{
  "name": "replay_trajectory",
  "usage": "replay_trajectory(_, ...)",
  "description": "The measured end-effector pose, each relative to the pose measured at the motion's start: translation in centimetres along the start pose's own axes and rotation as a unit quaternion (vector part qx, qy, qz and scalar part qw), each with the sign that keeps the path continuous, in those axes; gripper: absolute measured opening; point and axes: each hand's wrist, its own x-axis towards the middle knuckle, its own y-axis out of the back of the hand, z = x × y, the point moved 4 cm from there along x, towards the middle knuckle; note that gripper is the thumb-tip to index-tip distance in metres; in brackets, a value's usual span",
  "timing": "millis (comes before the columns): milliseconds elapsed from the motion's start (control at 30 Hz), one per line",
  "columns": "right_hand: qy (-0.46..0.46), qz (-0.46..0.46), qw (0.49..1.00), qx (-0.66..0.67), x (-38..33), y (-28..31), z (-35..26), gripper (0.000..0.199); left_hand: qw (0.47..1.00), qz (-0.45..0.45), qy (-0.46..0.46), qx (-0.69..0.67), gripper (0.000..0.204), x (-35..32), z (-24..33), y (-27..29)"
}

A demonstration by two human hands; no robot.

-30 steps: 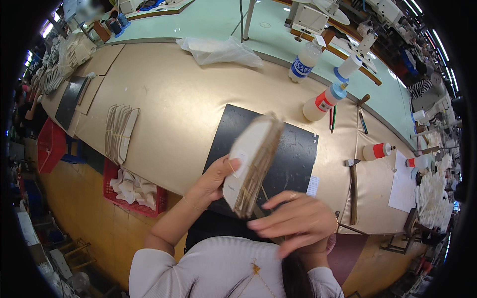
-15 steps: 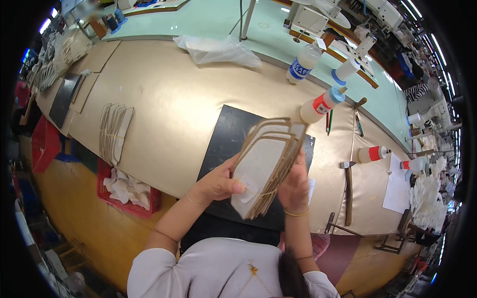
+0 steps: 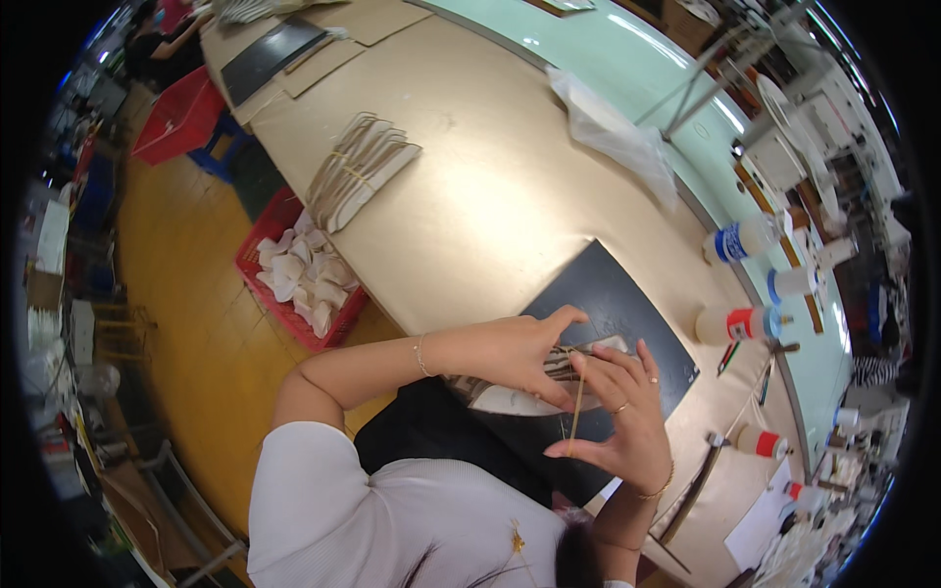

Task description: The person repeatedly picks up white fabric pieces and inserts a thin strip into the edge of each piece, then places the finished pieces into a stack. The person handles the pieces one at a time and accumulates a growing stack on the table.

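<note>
A bundle of flat white pieces with brown edges (image 3: pixel 507 400) lies sideways low over a black board (image 3: pixel 627 294) in front of me. My left hand (image 3: pixel 524 355) wraps over the bundle's middle, thumb on the near side, and hides much of it. At the bundle's right end, my right hand (image 3: pixel 625 407) has its thumb and fingers spread inside a thin tan rubber band (image 3: pixel 577 412), pulling it taut. Part of the band runs up toward the bundle beside my left fingers.
Another banded bundle (image 3: pixel 358 174) rests on the table's left part. Below the table edge stands a red basket (image 3: pixel 338 331) of white pieces. At right are a red-labelled bottle (image 3: pixel 725 324), a blue-labelled bottle (image 3: pixel 742 240) and a hammer (image 3: pixel 694 485). A plastic bag (image 3: pixel 613 127) lies at the back.
The bundle has gone from tilted up in both hands to lying sideways, lower. My right hand has left its side and now stretches the rubber band. The whole view has turned leftward.
</note>
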Motion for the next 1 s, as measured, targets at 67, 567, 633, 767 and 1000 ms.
replay_trajectory(67,0.021,0.016,0.998,-0.063,1.4,-0.5,-0.7,0.07,0.998,0.054,-0.036,-0.027,0.08,-0.6,-2.0,1.4)
replay_trajectory(567,-0.054,0.038,0.992,0.103,7.1,-4.1,1.2,0.035,0.75,0.591,0.159,0.25,0.065,-14.4,-11.6,21.6)
replay_trajectory(633,-0.049,0.037,0.994,0.089,8.4,-4.1,1.2,0.034,0.75,0.574,0.192,0.266,0.068,-14.0,-13.8,23.0)
replay_trajectory(767,-0.069,0.058,0.995,0.05,9.8,-2.7,3.0,0.032,0.788,0.517,0.173,0.286,0.075,-12.2,-16.6,25.0)
replay_trajectory(1000,-0.153,0.163,0.972,0.071,12.3,1.5,8.7,0.027,0.862,0.488,0.124,-0.06,0.065,-14.9,-16.5,26.6)
